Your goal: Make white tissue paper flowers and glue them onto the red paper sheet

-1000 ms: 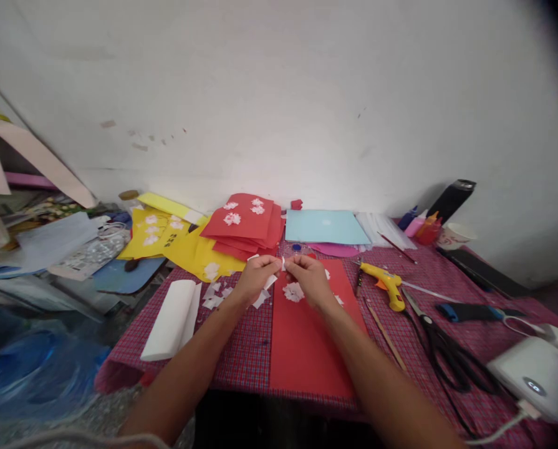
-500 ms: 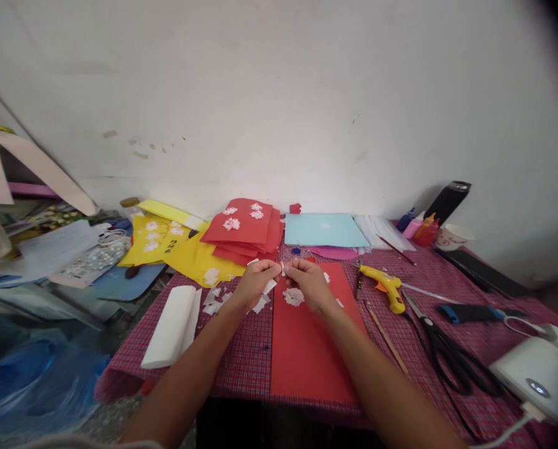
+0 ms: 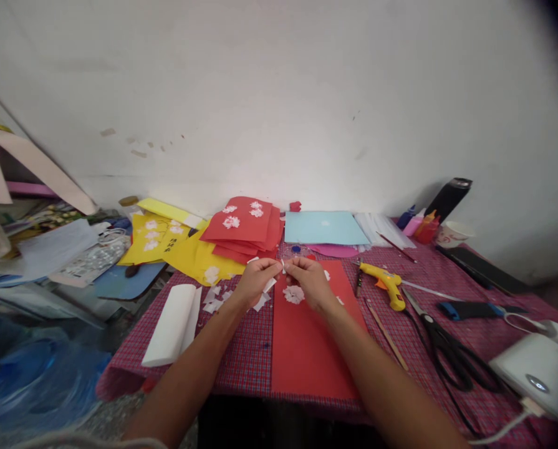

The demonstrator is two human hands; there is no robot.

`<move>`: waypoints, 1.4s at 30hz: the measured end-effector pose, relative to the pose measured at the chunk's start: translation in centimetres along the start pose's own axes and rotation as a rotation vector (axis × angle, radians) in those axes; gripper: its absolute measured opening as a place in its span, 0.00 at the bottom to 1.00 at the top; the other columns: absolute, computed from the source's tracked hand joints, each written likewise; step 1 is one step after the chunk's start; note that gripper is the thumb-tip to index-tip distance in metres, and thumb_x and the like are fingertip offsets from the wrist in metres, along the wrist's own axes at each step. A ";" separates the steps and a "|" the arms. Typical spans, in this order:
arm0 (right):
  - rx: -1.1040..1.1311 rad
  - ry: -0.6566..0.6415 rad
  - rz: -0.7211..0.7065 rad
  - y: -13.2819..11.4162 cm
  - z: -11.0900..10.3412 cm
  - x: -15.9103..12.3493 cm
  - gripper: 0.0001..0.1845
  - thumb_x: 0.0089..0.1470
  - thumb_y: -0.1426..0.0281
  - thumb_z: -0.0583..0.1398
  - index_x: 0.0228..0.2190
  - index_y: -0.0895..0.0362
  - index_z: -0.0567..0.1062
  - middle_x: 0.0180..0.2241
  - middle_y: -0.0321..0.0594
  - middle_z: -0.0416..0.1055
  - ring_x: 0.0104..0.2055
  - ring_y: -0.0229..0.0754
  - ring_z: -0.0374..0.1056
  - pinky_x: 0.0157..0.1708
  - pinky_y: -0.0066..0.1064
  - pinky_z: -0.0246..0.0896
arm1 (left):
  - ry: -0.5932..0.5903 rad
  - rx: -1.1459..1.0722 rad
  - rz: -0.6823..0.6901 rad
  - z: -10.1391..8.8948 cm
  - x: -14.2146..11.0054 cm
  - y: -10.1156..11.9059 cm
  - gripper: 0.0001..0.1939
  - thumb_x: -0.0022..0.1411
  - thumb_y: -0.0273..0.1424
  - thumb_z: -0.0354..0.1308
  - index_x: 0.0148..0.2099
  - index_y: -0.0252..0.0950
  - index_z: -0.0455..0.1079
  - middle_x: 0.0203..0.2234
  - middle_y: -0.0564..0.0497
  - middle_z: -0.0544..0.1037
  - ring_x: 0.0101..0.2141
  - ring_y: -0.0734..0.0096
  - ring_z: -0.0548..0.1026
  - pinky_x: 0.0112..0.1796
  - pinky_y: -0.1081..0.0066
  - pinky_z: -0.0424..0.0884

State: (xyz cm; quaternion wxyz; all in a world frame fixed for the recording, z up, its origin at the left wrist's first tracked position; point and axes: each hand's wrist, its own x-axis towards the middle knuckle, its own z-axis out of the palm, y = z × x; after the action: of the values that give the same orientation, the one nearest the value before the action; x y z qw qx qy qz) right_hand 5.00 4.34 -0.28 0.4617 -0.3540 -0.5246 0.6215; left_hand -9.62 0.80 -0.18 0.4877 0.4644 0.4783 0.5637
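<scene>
Over the top of a red sheet of paper (image 3: 316, 355), my left hand (image 3: 259, 279) and my right hand (image 3: 307, 280) meet fingertip to fingertip. Both are closed in a pinch on a small white paper piece (image 3: 283, 267), mostly hidden by the fingers. More white paper shows under my left fingers. A white paper flower (image 3: 293, 294) lies on the red sheet just below my right hand, and further white bits on that sheet are partly covered by it. Left of the sheet, several cut white paper squares (image 3: 212, 304) are scattered on the checked tablecloth (image 3: 241, 374).
Folded white paper (image 3: 171, 324) lies at the left. Behind are red cards (image 3: 241, 227) with paper flowers, yellow sheets (image 3: 199, 255) and a light blue sheet (image 3: 323, 227). To the right lie a yellow glue gun (image 3: 385, 284), black scissors (image 3: 447, 349), a brush (image 3: 395, 247) and a white device (image 3: 535, 374).
The view has shifted very slightly. Both hands keep their pinch on the small white paper piece, with hardly any visible movement.
</scene>
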 end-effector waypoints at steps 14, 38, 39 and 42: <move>-0.020 0.009 0.006 -0.2 0.2 -0.1 0.13 0.43 0.62 0.67 0.22 0.57 0.72 0.17 0.32 0.67 0.19 0.34 0.60 0.22 0.27 0.55 | 0.012 0.011 -0.036 0.0 0.1 -0.2 0.11 0.53 0.36 0.63 0.26 0.33 0.70 0.19 0.56 0.69 0.18 0.81 0.62 0.21 0.76 0.55; -0.499 0.091 -0.431 1.2 -0.4 0.4 0.13 0.48 0.72 0.58 0.38 0.54 0.75 0.37 0.41 0.72 0.36 0.42 0.67 0.36 0.33 0.62 | 0.052 -0.196 -0.107 0.0 0.0 0.6 0.12 0.50 0.34 0.65 0.25 0.34 0.65 0.17 0.58 0.65 0.14 0.84 0.56 0.15 0.76 0.48; -0.460 0.095 -0.407 1.2 -0.3 0.5 0.15 0.47 0.72 0.59 0.40 0.54 0.74 0.39 0.42 0.72 0.37 0.42 0.67 0.37 0.33 0.63 | 0.051 -0.205 -0.110 0.0 0.0 0.7 0.13 0.49 0.34 0.65 0.25 0.34 0.65 0.17 0.58 0.65 0.14 0.84 0.56 0.14 0.77 0.48; -0.234 0.069 -0.246 0.9 -0.3 0.5 0.21 0.42 0.72 0.60 0.42 0.55 0.72 0.38 0.41 0.74 0.35 0.41 0.69 0.35 0.32 0.64 | 0.044 -0.225 -0.116 -0.1 0.0 0.7 0.13 0.49 0.35 0.65 0.25 0.34 0.64 0.18 0.58 0.65 0.14 0.85 0.56 0.14 0.77 0.48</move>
State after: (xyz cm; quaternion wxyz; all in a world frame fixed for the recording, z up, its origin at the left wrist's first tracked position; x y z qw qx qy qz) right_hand 4.87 4.91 -1.21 0.5076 -0.3597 -0.6165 0.4825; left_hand -9.73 0.74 0.46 0.5580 0.3658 0.4486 0.5947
